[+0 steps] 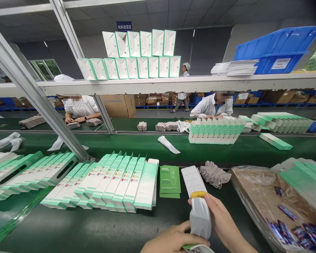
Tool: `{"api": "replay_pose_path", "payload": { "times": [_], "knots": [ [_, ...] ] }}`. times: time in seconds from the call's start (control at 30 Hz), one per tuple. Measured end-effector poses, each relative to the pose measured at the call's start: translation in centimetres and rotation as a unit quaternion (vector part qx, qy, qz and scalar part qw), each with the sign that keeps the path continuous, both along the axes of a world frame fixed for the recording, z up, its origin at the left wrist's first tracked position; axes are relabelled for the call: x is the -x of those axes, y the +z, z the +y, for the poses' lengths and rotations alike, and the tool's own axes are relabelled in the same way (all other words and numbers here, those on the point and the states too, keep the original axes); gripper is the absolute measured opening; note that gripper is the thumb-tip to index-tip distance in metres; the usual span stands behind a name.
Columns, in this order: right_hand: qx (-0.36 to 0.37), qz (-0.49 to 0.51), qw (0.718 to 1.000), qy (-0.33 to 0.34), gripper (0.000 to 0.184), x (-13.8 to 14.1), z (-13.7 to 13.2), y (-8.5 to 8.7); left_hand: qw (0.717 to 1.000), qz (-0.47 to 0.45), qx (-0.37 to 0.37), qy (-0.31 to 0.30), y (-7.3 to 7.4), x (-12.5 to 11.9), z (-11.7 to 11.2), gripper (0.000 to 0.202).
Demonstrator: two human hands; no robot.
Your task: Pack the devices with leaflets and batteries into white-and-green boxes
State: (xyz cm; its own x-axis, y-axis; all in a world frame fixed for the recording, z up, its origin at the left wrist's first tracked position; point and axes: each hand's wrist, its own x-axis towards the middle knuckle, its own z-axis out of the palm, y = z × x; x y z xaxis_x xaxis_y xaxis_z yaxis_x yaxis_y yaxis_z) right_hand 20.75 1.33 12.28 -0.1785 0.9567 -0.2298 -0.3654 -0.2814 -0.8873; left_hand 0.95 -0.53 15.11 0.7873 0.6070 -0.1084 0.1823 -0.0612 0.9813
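You hold a white pouch (200, 219), soft, matte and slightly crumpled, low at the centre above the near edge of the dark green table (94, 228). Your left hand (173, 241) has its fingers closed over the pouch's near end. Your right hand (222, 221) wraps its fingers along the right side, gripping it too. The pouch's long axis runs away from you, its rounded yellow tip (198, 194) pointing to the far side. Just beyond lies a flat white card (192, 177), beside green leaflets (170, 180) and a slanted row of mint-and-white cartons (116, 182). A ribbed grey bundle (215, 174) lies to the right.
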Motion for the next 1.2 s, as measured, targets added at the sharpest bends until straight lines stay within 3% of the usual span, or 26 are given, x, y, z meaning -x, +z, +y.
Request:
{"api": "replay_pose_path", "payload": {
  "times": [0.17,0.27,0.37,0.43,0.5,0.57,0.67,0.83,0.9,0.93,1.0,1.03,1.1,1.2],
  "knots": [
    [-0.107,-0.142,0.984,0.032,0.059,-0.4,-0.8,-1.3,0.999,-0.008,0.030,0.023,-0.9,0.0,0.1,0.037],
    [-0.091,-0.157,0.983,-0.034,0.059,-2.5,0.4,-0.7,0.987,-0.076,0.106,0.092,-2.7,-0.1,-0.2,0.041],
    [-0.074,-0.161,0.971,-0.159,0.060,-5.8,2.1,0.4,0.916,-0.203,0.240,0.250,-4.8,-0.3,0.0,0.055],
    [-0.054,-0.171,0.966,-0.187,0.064,-6.9,2.5,1.1,0.858,-0.260,0.288,0.336,-5.7,-0.6,0.4,0.060],
    [-0.036,-0.163,0.977,-0.133,0.071,-5.9,2.1,1.5,0.835,-0.279,0.300,0.368,-6.2,-1.2,0.8,0.058],
    [-0.034,-0.152,0.987,-0.032,0.076,-3.3,1.2,1.2,0.829,-0.278,0.309,0.375,-6.4,-1.9,1.1,0.054],
    [-0.076,-0.242,0.965,0.066,0.064,0.7,0.2,-0.1,0.819,-0.259,0.335,0.388,-6.3,-2.8,1.2,0.049],
    [-0.240,-0.442,0.864,0.015,0.040,2.2,0.0,-3.0,0.790,-0.264,0.362,0.419,-6.5,-2.8,1.1,0.040],
    [-0.253,-0.453,0.855,-0.020,0.040,2.0,0.1,-3.9,0.775,-0.282,0.382,0.418,-6.8,-2.7,1.0,0.038],
    [-0.236,-0.440,0.866,-0.034,0.048,1.9,0.2,-4.3,0.771,-0.290,0.388,0.413,-7.0,-2.7,0.9,0.040],
    [-0.177,-0.372,0.910,-0.038,0.067,1.9,0.2,-5.1,0.788,-0.300,0.373,0.388,-7.1,-2.8,0.8,0.046],
    [-0.146,-0.327,0.933,-0.025,0.072,2.0,0.2,-5.4,0.810,-0.301,0.342,0.368,-6.9,-2.8,0.8,0.053],
    [-0.109,-0.246,0.963,0.022,0.069,2.2,-0.1,-5.9,0.871,-0.281,0.245,0.320,-6.4,-2.7,0.8,0.068],
    [-0.088,-0.191,0.977,0.039,0.056,2.7,-1.1,-6.3,0.943,-0.164,0.112,0.268,-5.4,-2.4,0.7,0.081]
  ]
}}
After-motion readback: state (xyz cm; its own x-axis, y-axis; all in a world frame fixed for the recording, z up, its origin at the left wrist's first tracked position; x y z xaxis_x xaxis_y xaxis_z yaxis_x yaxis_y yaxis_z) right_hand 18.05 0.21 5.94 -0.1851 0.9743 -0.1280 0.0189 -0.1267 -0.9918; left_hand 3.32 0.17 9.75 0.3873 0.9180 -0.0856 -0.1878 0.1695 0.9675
